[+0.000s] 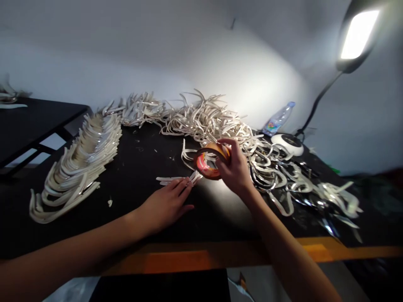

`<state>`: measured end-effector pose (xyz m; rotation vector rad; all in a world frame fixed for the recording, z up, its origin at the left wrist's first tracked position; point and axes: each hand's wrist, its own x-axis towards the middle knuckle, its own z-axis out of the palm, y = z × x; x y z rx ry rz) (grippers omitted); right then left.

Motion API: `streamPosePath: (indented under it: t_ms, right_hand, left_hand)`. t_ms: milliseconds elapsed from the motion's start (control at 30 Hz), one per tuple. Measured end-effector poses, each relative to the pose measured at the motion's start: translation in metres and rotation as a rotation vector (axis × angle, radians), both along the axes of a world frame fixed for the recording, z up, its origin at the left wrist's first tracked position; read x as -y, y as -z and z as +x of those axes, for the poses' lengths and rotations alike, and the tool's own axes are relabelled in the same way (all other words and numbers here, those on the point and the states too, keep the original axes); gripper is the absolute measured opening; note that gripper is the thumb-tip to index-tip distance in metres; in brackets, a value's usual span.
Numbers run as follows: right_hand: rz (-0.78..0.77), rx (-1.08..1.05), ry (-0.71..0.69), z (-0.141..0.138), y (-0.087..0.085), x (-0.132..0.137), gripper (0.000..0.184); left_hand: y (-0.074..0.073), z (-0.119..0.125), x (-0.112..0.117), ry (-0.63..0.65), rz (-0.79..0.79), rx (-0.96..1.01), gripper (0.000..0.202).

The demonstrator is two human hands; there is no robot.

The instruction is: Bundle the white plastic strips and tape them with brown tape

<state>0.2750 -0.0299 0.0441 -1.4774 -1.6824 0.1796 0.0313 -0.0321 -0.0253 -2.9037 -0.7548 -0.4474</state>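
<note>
My right hand (234,167) grips a roll of brown tape (208,170), with its fingers over the rim and its thumb at the core. The roll is held tilted just above the black tabletop (138,155), and its red and pink inner core shows. My left hand (168,203) lies flat with fingers stretched out, palm down, the fingertips over a few thin white strips (165,180) on the table. Part of those strips is hidden beneath the fingers. Behind the roll, a loose curved white strip (185,153) lies near the heap.
A neat row of curved white strips (82,155) lies at left. A tangled heap (208,117) spreads along the back, with looped pieces (267,172) at right. A plastic bottle (280,119) leans near the lamp base (288,144); its lit head (360,35) hangs above right.
</note>
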Motion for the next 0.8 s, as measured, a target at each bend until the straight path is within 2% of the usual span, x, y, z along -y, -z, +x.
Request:
streamPosePath:
  t_ms: [167, 367, 567, 800]
  right_hand:
    - [0.051, -0.091, -0.158, -0.034, 0.021, 0.016, 0.052]
    - [0.107, -0.066, -0.232, -0.039, 0.039, 0.013, 0.045]
    - [0.078, 0.029, -0.248, -0.041, 0.042, 0.013, 0.044]
    - [-0.047, 0.085, -0.236, -0.047, 0.035, 0.011, 0.045]
  left_hand:
    - [-0.006, -0.003, 0.002, 0.001, 0.009, -0.015, 0.049]
    - [-0.011, -0.003, 0.011, -0.036, -0.004, -0.077, 0.043]
    - [-0.009, -0.004, 0.012, -0.041, -0.001, -0.046, 0.045]
    - [-0.006, -0.004, 0.012, -0.024, -0.006, 0.003, 0.043]
